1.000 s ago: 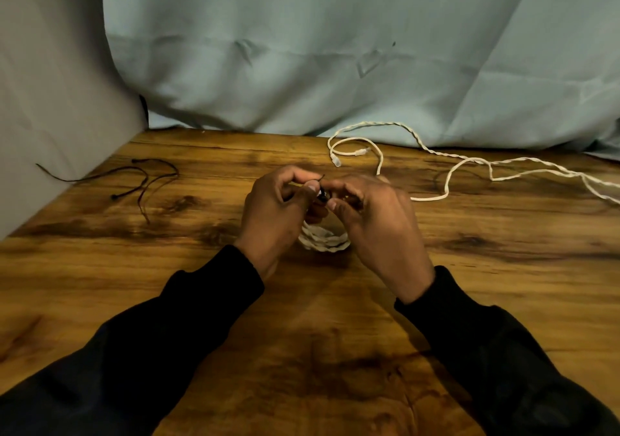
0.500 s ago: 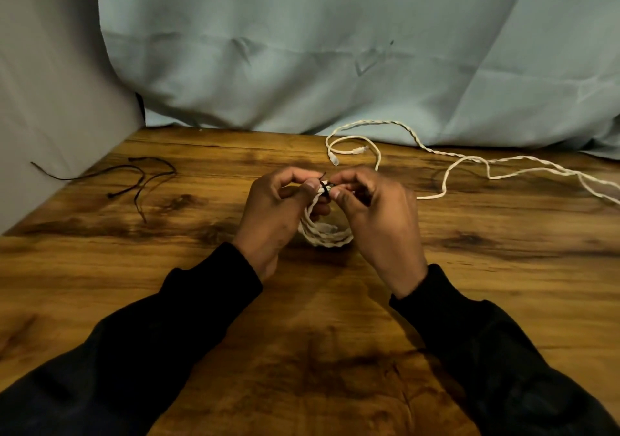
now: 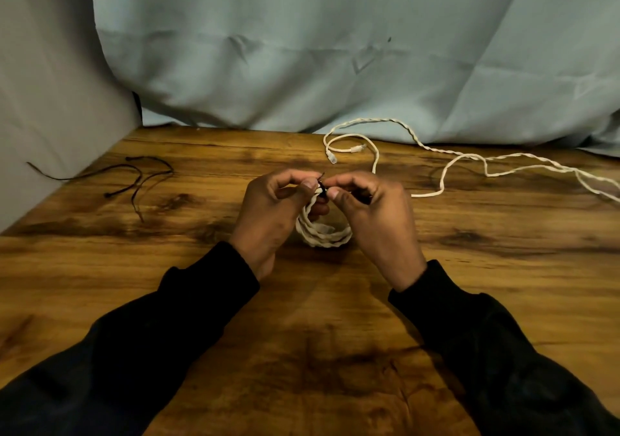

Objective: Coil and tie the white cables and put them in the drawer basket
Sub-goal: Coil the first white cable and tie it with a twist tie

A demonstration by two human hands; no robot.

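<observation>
A coiled white cable (image 3: 322, 236) hangs between my hands just above the wooden table (image 3: 318, 351). A thin black tie (image 3: 322, 188) wraps the top of the coil. My left hand (image 3: 275, 211) pinches the tie from the left with thumb and forefinger. From the right, my right hand (image 3: 372, 217) pinches the same tie. A second white cable (image 3: 446, 170) lies uncoiled across the back right of the table, its connector ends near the middle. The drawer basket is not in view.
Several loose black ties (image 3: 134, 177) lie at the back left of the table, near a grey wall (image 3: 50, 100). A pale blue cloth (image 3: 335, 50) hangs behind the table's far edge.
Both hands have lifted the coil slightly, so more of its loops show below the fingers. The fingertips have worked the black tie closer together on top of the coil.
</observation>
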